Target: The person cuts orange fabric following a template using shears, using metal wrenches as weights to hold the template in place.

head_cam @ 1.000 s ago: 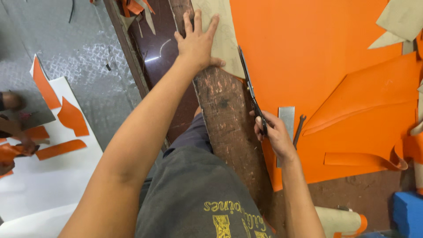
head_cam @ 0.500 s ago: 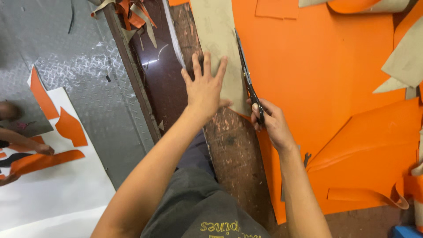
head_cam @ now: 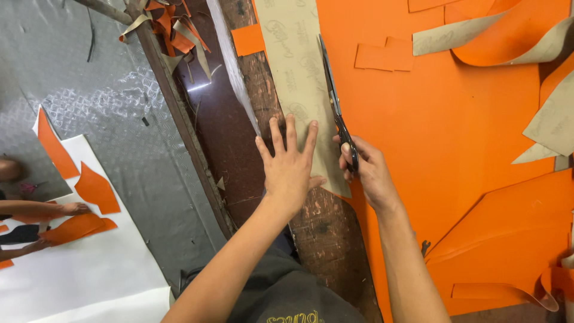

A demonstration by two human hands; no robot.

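On the counter (head_cam: pixel 326 230), the left hand (head_cam: pixel 290 164) lies flat and released on the tan strip (head_cam: pixel 296 66) while the right hand (head_cam: pixel 368 170) grasps scissors (head_cam: pixel 335 104) cutting the orange sheet (head_cam: pixel 442 131); slipping could skew the cut.

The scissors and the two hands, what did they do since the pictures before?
The left hand came back from its far reach and now lies flat on the tan strip, close beside the right hand. The scissors now point up along the edge between the strip and the orange sheet. The right hand held the scissors throughout, and the sheet still covers the bench.
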